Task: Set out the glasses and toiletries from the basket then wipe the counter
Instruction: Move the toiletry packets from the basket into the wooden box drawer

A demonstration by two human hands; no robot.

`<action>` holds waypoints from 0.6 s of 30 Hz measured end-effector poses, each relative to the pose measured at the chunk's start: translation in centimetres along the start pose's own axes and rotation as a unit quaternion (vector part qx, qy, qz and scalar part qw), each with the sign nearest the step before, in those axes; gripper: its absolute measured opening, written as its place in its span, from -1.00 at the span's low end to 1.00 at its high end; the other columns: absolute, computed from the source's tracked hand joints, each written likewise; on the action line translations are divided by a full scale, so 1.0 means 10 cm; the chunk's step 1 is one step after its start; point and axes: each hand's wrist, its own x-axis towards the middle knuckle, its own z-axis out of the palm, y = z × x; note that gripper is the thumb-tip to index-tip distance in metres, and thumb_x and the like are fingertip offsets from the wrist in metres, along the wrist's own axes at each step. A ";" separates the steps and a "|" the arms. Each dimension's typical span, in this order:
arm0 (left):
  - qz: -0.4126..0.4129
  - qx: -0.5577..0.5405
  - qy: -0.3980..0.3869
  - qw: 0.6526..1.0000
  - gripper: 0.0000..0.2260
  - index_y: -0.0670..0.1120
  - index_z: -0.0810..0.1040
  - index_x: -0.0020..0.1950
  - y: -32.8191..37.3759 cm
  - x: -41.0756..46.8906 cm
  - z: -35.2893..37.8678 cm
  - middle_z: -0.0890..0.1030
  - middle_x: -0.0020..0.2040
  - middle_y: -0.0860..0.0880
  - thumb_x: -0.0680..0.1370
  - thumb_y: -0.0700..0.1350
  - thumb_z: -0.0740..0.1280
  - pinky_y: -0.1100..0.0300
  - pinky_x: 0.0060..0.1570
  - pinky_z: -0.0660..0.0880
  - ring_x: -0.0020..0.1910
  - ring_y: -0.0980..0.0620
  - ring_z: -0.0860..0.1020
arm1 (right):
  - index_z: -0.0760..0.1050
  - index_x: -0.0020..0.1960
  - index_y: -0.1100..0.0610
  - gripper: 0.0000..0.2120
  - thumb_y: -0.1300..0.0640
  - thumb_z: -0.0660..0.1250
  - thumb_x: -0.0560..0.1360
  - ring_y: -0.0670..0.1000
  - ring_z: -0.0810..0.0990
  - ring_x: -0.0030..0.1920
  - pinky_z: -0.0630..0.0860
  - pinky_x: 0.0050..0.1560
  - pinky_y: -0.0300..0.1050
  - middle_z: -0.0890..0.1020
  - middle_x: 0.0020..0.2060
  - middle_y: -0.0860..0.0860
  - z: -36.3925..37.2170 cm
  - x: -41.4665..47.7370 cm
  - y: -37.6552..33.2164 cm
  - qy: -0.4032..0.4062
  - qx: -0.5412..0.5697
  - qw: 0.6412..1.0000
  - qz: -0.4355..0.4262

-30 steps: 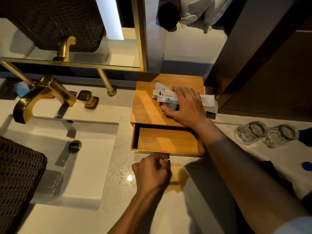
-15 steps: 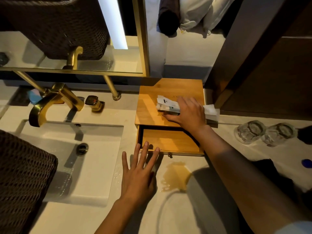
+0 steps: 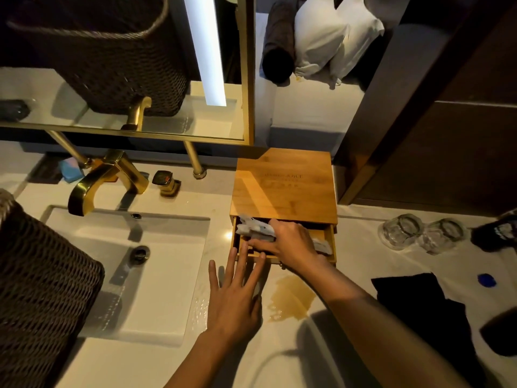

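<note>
A wooden box [image 3: 282, 186] stands on the counter [image 3: 349, 275] with its drawer [image 3: 331, 239] pulled out. My right hand [image 3: 285, 242] is inside the drawer, shut on a bundle of white toiletry packets [image 3: 251, 226]. My left hand [image 3: 235, 295] lies flat and open on the counter, fingertips touching the drawer front. Two clear glasses [image 3: 400, 229] stand upside down to the right of the box. A dark woven basket [image 3: 42, 287] sits at the left edge beside the sink. A black cloth [image 3: 419, 309] lies at the right.
A brown liquid spill [image 3: 291, 298] lies on the counter in front of the drawer. The white sink [image 3: 156, 275] with a gold faucet [image 3: 103, 177] is left of the box. A blue cap [image 3: 486, 280] lies at the right. A mirror hangs behind.
My right hand carried the packets from the box top down into the drawer. My left hand let go of the drawer knob, opened flat, and rests against the drawer front.
</note>
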 end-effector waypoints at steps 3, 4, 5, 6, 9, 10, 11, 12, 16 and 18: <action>0.006 0.006 -0.014 1.000 -0.17 0.25 -0.48 0.55 -0.02 0.00 -0.02 -0.44 0.62 -0.06 0.58 0.14 0.15 -0.33 0.51 -0.40 0.61 -0.17 -0.41 | 0.46 -0.05 0.00 -0.48 -0.46 0.27 0.39 0.04 0.60 -0.14 0.50 -0.24 -0.05 0.61 -0.16 -0.03 -0.02 0.08 0.03 -0.078 -0.016 0.997 -0.002; 0.007 0.007 -0.017 1.000 -0.18 0.25 -0.51 0.53 -0.02 0.00 -0.03 -0.47 0.60 -0.05 0.58 0.16 0.12 -0.33 0.50 -0.42 0.60 -0.16 -0.44 | 0.48 -0.01 0.02 -0.50 -0.42 0.30 0.41 0.07 0.61 -0.11 0.48 -0.24 -0.06 0.61 -0.13 0.00 -0.02 0.10 0.03 -0.097 -0.036 0.995 -0.011; 0.006 0.007 -0.021 1.000 -0.19 0.26 -0.54 0.52 -0.02 0.01 -0.05 -0.49 0.59 -0.05 0.58 0.17 0.10 -0.32 0.49 -0.44 0.59 -0.16 -0.46 | 0.50 0.07 0.04 -0.49 -0.37 0.33 0.42 0.09 0.62 -0.06 0.50 -0.21 -0.06 0.62 -0.07 0.02 -0.02 0.11 0.04 -0.116 -0.048 0.992 -0.010; 0.005 0.006 -0.027 1.000 -0.20 0.25 -0.56 0.50 -0.02 0.01 -0.06 -0.51 0.59 -0.04 0.59 0.19 0.07 -0.32 0.49 -0.44 0.58 -0.15 -0.47 | 0.51 0.17 0.05 -0.46 -0.35 0.35 0.42 0.10 0.62 0.00 0.55 -0.13 -0.04 0.63 0.00 0.04 -0.03 0.11 0.05 -0.133 -0.046 0.990 -0.003; 0.015 -0.011 -0.031 0.999 -0.27 0.22 -0.56 0.51 -0.05 0.02 -0.12 -0.48 0.60 -0.03 0.60 0.26 -0.05 -0.28 0.54 -0.38 0.59 -0.12 -0.46 | 0.44 0.36 -0.05 -0.39 -0.35 0.33 0.43 0.04 0.57 0.19 0.58 0.11 0.01 0.59 0.21 -0.02 -0.13 0.06 0.06 -0.171 0.069 0.983 0.016; 0.021 -0.020 -0.025 0.999 -0.30 0.21 -0.55 0.52 -0.06 0.03 -0.14 -0.46 0.61 -0.02 0.60 0.28 -0.10 -0.25 0.56 -0.35 0.59 -0.09 -0.46 | 0.40 0.39 -0.08 -0.42 -0.33 0.31 0.47 0.01 0.55 0.23 0.57 0.16 0.01 0.57 0.25 -0.04 -0.18 0.02 0.07 -0.174 0.104 0.979 0.003; 0.028 -0.026 -0.021 0.999 -0.31 0.19 -0.53 0.54 -0.07 0.05 -0.17 -0.43 0.62 -0.02 0.59 0.29 -0.14 -0.21 0.58 -0.33 0.60 -0.07 -0.45 | 0.37 0.42 -0.10 -0.46 -0.29 0.28 0.51 -0.02 0.52 0.26 0.55 0.21 0.02 0.54 0.28 -0.06 -0.22 -0.04 0.09 -0.170 0.119 0.978 -0.011; 0.035 -0.026 -0.017 0.999 -0.32 0.17 -0.50 0.56 -0.08 0.07 -0.20 -0.41 0.63 -0.02 0.58 0.31 -0.18 -0.18 0.59 -0.32 0.60 -0.05 -0.44 | 0.33 0.45 -0.11 -0.48 -0.25 0.26 0.55 -0.05 0.49 0.31 0.52 0.27 0.03 0.51 0.33 -0.07 -0.26 -0.12 0.12 -0.159 0.114 0.981 -0.017; 0.061 0.000 -0.027 0.998 -0.29 0.05 -0.35 0.60 -0.05 0.23 -0.27 -0.22 0.67 -0.05 0.55 0.39 -0.29 -0.06 0.57 -0.41 0.61 -0.06 -0.33 | 0.12 0.59 -0.09 -0.43 -0.20 0.10 0.64 -0.05 0.11 0.59 0.15 0.57 0.05 0.19 0.58 -0.09 -0.34 -0.59 0.25 -0.125 0.044 0.991 0.010; 0.066 0.007 -0.041 0.997 -0.20 0.02 -0.28 0.63 -0.01 0.34 -0.29 -0.17 0.68 -0.07 0.51 0.44 -0.35 -0.02 0.55 -0.42 0.63 -0.06 -0.28 | 0.01 0.62 -0.09 -0.40 -0.26 -0.01 0.64 -0.07 -0.05 0.61 -0.03 0.58 -0.02 0.06 0.62 -0.09 -0.31 -0.76 0.28 -0.164 0.015 0.986 0.021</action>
